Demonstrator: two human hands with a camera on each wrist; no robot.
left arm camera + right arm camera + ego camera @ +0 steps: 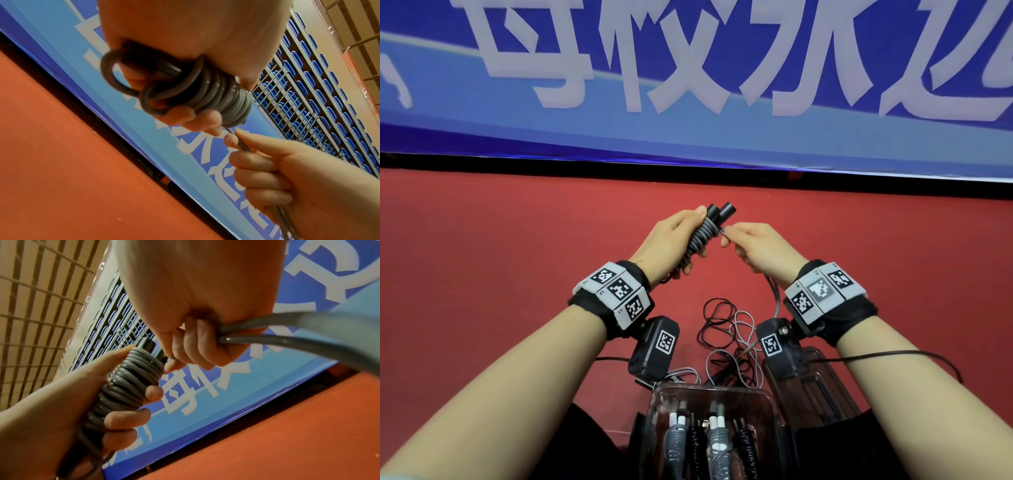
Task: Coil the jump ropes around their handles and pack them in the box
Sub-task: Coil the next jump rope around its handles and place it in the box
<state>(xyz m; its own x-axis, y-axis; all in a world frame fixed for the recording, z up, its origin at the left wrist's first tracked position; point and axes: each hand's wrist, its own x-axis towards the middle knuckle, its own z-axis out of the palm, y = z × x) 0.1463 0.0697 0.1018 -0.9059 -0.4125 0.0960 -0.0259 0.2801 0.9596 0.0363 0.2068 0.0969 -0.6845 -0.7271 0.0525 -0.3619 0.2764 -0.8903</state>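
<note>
Left hand grips coiled handles; right hand pinches grey rope.

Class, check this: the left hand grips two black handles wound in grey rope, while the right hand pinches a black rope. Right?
Not quite. The right hand pinches the grey rope, as the right wrist view shows. The left hand does grip the black handles.

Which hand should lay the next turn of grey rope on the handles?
Right. The right hand already pinches the free grey rope beside the coil; the left hand has its grip around the coiled handles.
</note>
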